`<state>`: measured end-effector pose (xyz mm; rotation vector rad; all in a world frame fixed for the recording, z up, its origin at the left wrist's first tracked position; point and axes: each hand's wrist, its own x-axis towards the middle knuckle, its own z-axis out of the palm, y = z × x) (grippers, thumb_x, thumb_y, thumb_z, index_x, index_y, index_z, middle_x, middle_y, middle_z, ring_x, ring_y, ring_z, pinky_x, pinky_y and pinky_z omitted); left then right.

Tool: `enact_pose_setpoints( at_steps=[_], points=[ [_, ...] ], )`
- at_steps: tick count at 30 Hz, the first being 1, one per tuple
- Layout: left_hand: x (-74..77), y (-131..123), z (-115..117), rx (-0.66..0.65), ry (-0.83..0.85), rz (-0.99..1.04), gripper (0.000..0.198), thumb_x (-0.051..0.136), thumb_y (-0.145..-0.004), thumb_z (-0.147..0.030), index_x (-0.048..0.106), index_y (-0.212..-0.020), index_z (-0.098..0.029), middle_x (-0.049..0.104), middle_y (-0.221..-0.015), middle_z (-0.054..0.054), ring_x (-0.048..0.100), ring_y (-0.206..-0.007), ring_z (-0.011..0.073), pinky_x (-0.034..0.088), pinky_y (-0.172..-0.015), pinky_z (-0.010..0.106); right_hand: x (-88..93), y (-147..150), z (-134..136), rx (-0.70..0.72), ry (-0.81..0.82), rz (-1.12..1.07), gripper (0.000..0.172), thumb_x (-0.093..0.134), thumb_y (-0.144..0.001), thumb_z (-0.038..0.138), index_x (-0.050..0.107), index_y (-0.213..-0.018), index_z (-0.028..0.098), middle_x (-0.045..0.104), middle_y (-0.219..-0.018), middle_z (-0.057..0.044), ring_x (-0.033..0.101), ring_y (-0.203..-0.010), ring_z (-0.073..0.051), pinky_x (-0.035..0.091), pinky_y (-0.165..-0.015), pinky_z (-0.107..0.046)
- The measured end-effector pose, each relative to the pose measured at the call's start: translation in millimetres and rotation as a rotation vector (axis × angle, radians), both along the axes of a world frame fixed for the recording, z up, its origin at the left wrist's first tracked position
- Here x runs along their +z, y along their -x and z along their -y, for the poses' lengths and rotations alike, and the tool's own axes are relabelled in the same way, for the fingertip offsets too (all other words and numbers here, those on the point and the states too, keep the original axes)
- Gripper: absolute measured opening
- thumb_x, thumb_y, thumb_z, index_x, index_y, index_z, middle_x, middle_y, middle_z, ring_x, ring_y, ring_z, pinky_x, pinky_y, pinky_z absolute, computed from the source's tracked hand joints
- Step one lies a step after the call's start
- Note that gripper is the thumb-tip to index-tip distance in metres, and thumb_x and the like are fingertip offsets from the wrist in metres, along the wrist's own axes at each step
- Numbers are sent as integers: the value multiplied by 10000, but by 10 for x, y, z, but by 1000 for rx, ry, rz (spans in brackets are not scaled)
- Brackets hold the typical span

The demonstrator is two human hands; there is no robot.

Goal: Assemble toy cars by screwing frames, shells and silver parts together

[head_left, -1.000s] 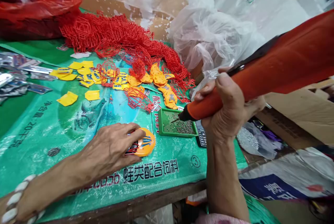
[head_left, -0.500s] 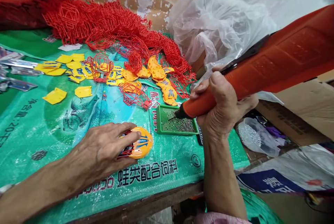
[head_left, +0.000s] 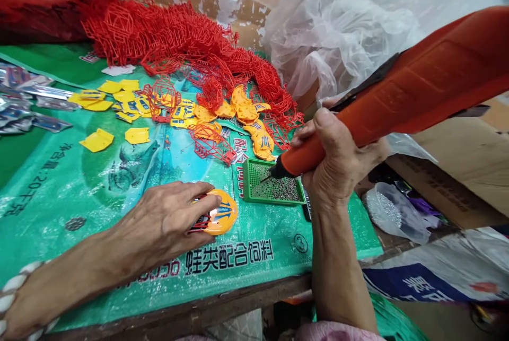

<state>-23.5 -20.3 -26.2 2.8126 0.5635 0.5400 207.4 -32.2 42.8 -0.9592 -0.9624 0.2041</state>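
My left hand (head_left: 175, 216) is closed over a toy car body (head_left: 223, 212) with a rounded yellow-orange front and red frame bars, pressed on the green sheet. Most of the body is hidden under my fingers. In my right hand (head_left: 336, 158) is an orange electric screwdriver (head_left: 397, 99), gripped near its black nose and slanting down to the left. Its thin bit points into a green perforated tray (head_left: 247, 192) holding many small screws (head_left: 288, 188). Whether a screw is on the bit is too small to tell.
Behind lie a long heap of red plastic frames (head_left: 191, 38), yellow shell pieces (head_left: 262, 145) and flat yellow parts (head_left: 97, 140). Silvery strips (head_left: 47, 121) are at the left. A clear bowl of small metal pieces (head_left: 392, 211) and a cardboard box (head_left: 457, 171) stand at the right.
The view has shifted slightly, so most things sit a little further right. Both hands keep their holds, and the screwdriver's bit stays over the screw tray.
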Motion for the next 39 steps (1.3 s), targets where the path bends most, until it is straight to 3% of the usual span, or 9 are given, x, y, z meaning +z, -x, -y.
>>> enact_pose_setpoints(
  at_steps=[6, 9, 12, 17, 23, 28, 33, 39],
  points=[
    [54, -31, -19, -19, 80, -21, 255, 653, -853, -297, 600, -1071, -175, 696, -1034, 93, 677, -828, 234, 508, -687, 321, 267, 157, 39, -67, -48, -40, 102, 713, -669, 266, 676, -720, 186, 564, -496, 46, 491, -398, -109, 421, -367, -258],
    [95, -50, -15, 8, 149, -67, 275, 685, -835, -304, 593, -1062, -179, 692, -1024, 67, 668, -872, 237, 488, -704, 314, 437, 322, 141, -12, -39, -81, 106, 647, -711, 272, 664, -688, 170, 551, -487, 43, 475, -409, -87, 405, -361, -237],
    [111, -58, -14, 9, 195, -92, 276, 692, -839, -320, 588, -1057, -186, 683, -1002, 45, 655, -855, 214, 456, -694, 297, 513, 481, 257, 84, 4, -93, 215, 488, -822, 234, 667, -722, 172, 551, -519, 44, 479, -421, -74, 414, -375, -227],
    [70, -42, -19, 0, 186, -76, 275, 663, -876, -390, 576, -1045, -191, 660, -979, 32, 632, -830, 196, 405, -657, 291, 444, 609, 355, 222, 76, -95, 195, 560, -801, 349, 683, -791, 198, 548, -534, 32, 471, -396, -104, 408, -344, -278],
    [21, -47, -26, -15, 150, -51, 293, 648, -884, -413, 563, -1057, -192, 648, -969, 28, 613, -802, 194, 378, -631, 299, 370, 607, 398, 238, 139, -4, 202, 586, -786, 444, 690, -808, 272, 513, -557, 28, 463, -403, -118, 440, -379, -307],
    [79, -55, -24, -7, 180, -110, 341, 703, -844, -412, 570, -1055, -180, 646, -984, 35, 616, -824, 212, 391, -639, 307, 328, 622, 451, 326, 101, -66, 176, 521, -904, 310, 661, -900, 203, 550, -621, 43, 515, -482, -68, 470, -470, -220],
    [107, -46, -21, -12, 187, -128, 334, 673, -872, -420, 568, -1072, -174, 634, -990, 39, 614, -834, 215, 399, -661, 316, 259, 613, 471, 421, 96, -55, 189, 610, -862, 340, 660, -945, 178, 573, -666, 40, 545, -534, -65, 483, -514, -219],
    [78, -37, -22, -26, 169, -116, 336, 662, -886, -425, 557, -1086, -175, 625, -1011, 45, 602, -861, 213, 388, -685, 316, 271, 627, 496, 433, 117, -38, 160, 513, -915, 245, 662, -951, 204, 570, -666, 50, 568, -544, -57, 505, -505, -212]
  ],
)
